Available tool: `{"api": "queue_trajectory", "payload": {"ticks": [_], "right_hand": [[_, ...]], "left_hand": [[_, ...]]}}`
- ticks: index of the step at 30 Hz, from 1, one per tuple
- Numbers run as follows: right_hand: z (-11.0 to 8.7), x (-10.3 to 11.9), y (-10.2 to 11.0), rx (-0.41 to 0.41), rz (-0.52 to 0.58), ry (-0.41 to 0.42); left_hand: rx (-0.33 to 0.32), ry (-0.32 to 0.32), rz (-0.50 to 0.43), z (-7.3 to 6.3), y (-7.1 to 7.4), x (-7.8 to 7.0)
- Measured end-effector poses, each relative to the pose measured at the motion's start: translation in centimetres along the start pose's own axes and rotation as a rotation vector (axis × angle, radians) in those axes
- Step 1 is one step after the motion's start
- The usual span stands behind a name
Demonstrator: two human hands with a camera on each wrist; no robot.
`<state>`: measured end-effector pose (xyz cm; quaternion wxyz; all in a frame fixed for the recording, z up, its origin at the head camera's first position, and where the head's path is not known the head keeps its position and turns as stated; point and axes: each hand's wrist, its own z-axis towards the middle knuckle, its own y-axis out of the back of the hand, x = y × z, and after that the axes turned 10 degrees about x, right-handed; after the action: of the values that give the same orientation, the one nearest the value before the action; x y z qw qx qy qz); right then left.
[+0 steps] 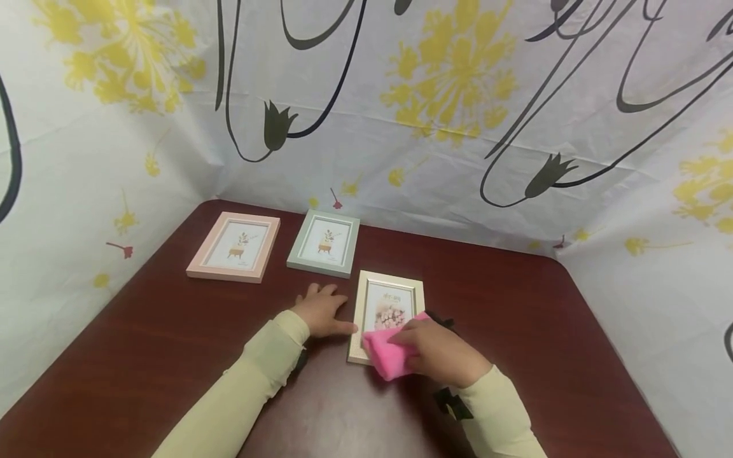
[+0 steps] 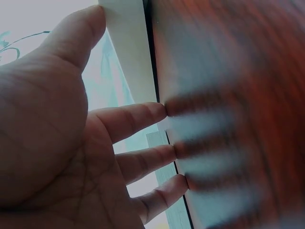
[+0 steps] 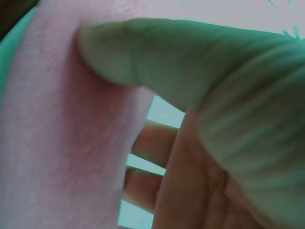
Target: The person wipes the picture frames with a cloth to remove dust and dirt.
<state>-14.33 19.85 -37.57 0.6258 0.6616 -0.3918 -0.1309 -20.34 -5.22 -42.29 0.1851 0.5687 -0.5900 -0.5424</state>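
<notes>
A cream-gold picture frame (image 1: 359,312) with a pink flower print lies on the dark red-brown table (image 1: 487,286), in front of me. My right hand (image 1: 443,350) grips a folded pink cloth (image 1: 386,356) over the lower right part of that frame. In the right wrist view the thumb presses into the cloth (image 3: 71,143), with the fingers behind it. My left hand (image 1: 322,312) rests beside the frame's left side, thumb at its edge. Seen from the left wrist, its spread fingers (image 2: 138,119) have their tips on the tabletop, and the left palm holds nothing.
A pink picture frame (image 1: 195,264) lies at the far left of the table, and a grey-green one (image 1: 298,251) beside it, each with a plant print. White patterned sheeting (image 1: 355,159) hangs around the table's back and sides.
</notes>
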Motion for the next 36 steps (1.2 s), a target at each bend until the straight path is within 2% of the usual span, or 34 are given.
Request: {"api": "queue_trajectory", "payload": {"ticks": [4, 8, 15, 22, 30, 33, 36], "right_hand": [[-0.1, 0.2, 0.1, -0.026, -0.048, 0.019], [0.6, 1.3, -0.9, -0.056, -0.111, 0.042], [1.8, 2.9, -2.1, -0.111, -0.217, 0.024], [1.7, 2.5, -1.9, -0.099, -0.211, 0.038], [0.9, 1.8, -1.5, -0.060, -0.214, -0.031], [0.8, 1.4, -1.2, -0.064, -0.167, -0.032], [0.5, 0.4, -0.7, -0.078, -0.053, -0.019]], "left_hand": [[-0.001, 0.001, -0.008, -0.1, 0.0, -0.1], [0.012, -0.005, 0.009, 0.0, -0.2, -0.1], [0.009, -0.007, 0.042, 0.5, -0.5, 0.1], [0.000, -0.010, 0.016, 0.3, -0.2, 0.2], [0.002, -0.018, -0.006, -0.3, -0.4, 0.2], [-0.002, -0.029, -0.016, -0.2, -0.3, 0.2], [0.003, -0.026, -0.023, -0.1, -0.1, 0.0]]}}
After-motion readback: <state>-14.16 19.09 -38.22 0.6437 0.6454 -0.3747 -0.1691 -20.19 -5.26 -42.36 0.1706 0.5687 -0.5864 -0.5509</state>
